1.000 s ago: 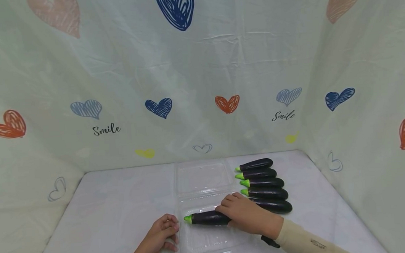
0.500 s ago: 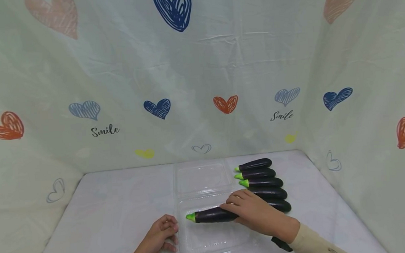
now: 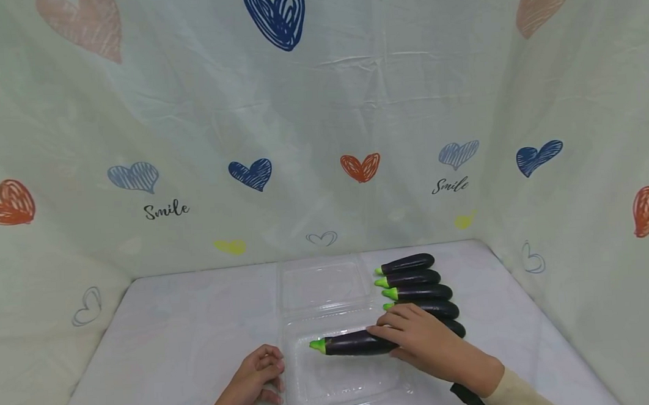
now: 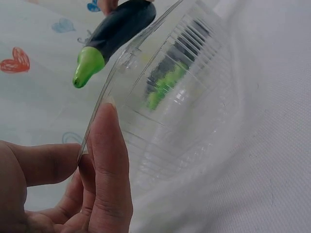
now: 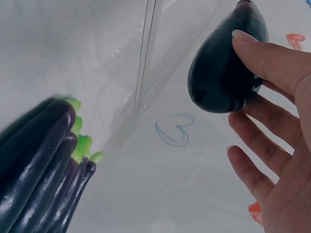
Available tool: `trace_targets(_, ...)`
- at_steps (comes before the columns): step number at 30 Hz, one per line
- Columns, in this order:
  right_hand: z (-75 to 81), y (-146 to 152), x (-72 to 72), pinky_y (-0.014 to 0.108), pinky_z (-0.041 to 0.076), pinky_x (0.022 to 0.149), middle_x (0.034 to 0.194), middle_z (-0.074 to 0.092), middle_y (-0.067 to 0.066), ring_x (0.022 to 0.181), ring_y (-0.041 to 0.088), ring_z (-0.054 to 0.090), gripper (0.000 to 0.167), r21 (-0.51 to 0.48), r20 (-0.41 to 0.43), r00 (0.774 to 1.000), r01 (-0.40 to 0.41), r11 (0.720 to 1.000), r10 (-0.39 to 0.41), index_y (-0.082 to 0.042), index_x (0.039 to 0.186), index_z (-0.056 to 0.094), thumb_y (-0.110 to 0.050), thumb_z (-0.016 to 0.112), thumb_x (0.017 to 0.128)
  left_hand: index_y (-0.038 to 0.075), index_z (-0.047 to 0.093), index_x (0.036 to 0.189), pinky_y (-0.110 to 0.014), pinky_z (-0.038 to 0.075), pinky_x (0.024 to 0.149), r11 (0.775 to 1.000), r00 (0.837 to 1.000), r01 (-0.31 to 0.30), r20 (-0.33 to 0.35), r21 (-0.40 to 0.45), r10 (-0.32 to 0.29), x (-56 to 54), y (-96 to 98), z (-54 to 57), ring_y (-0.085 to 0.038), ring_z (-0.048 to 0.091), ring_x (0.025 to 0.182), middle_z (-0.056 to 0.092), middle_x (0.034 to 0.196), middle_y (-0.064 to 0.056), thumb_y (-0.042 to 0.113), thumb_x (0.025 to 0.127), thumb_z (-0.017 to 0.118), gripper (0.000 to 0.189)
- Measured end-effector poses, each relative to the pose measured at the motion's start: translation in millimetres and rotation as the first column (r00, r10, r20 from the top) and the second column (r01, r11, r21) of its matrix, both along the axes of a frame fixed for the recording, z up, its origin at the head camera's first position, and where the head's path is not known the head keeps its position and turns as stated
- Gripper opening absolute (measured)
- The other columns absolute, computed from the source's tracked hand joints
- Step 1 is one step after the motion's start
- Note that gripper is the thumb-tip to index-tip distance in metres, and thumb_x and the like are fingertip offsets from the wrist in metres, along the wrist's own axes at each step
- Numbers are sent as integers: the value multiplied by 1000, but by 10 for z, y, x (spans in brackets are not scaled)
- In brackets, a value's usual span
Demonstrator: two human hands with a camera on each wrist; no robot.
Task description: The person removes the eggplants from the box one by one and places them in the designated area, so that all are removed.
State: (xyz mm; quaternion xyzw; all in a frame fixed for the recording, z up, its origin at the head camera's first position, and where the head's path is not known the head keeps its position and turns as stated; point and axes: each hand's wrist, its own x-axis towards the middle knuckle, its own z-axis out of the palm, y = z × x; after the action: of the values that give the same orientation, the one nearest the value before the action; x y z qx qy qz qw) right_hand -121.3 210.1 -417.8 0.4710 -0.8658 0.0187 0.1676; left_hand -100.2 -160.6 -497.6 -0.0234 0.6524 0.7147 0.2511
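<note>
My right hand [image 3: 437,349] grips the thick rounded end of a glossy dark eggplant [image 3: 356,343] with a bright green stem. The eggplant lies sideways above the tray half of a clear plastic clamshell container [image 3: 339,385], its stem pointing left. The right wrist view shows the thumb on one side of the eggplant [image 5: 218,73] and a finger on the other. At the container's left side, my left hand [image 3: 251,380] pinches the thin rim between thumb and a finger, as the left wrist view shows. The container's lid [image 3: 323,283] is laid back, away from me.
Several more eggplants [image 3: 420,292] lie in a row on the white table [image 3: 188,332] to the right of the container, stems pointing left. My right hand partly covers the nearest ones. A pale curtain [image 3: 297,106] printed with hearts hangs behind the table and at both sides.
My right hand has moved to the right with the eggplant, shifting its stem end away from the container's left rim. My left hand has stayed at that rim.
</note>
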Motion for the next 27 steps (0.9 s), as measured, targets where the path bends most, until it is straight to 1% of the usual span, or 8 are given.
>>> trace_targets(6,-24,122,19,41,59,97,119,69,-9,114,18,62,64,-49,14,1000,19,999,-18,-21,132,71,-21,97,73,3,50,115,-28,61,61,1000,1000,4,0,9,-4,-1,-7,-2,-15,62,74,57,87,0,7,103,59,16)
trace_targets(10,-31,212,27,41,59,94,119,70,-8,114,19,63,65,-85,5,1000,26,996,-26,-19,130,72,-19,98,70,4,50,115,-28,61,61,1000,1000,11,-7,21,-11,-2,-17,-17,-15,62,75,57,88,0,7,103,59,16)
trace_targets(19,-82,465,26,38,59,88,122,68,-9,111,16,63,71,-156,27,999,47,987,-44,-17,134,71,-14,98,68,3,49,116,-29,61,61,1000,1000,15,-7,20,-15,-2,-22,-43,-16,62,76,57,89,0,8,104,59,16)
trace_targets(27,-140,708,66,39,59,88,122,69,-10,108,15,64,69,-153,57,990,140,978,-132,-18,130,72,-15,99,67,3,50,117,-29,61,60,1000,1000,3,-8,16,-3,-3,-19,-26,-16,62,75,56,89,0,8,105,59,16)
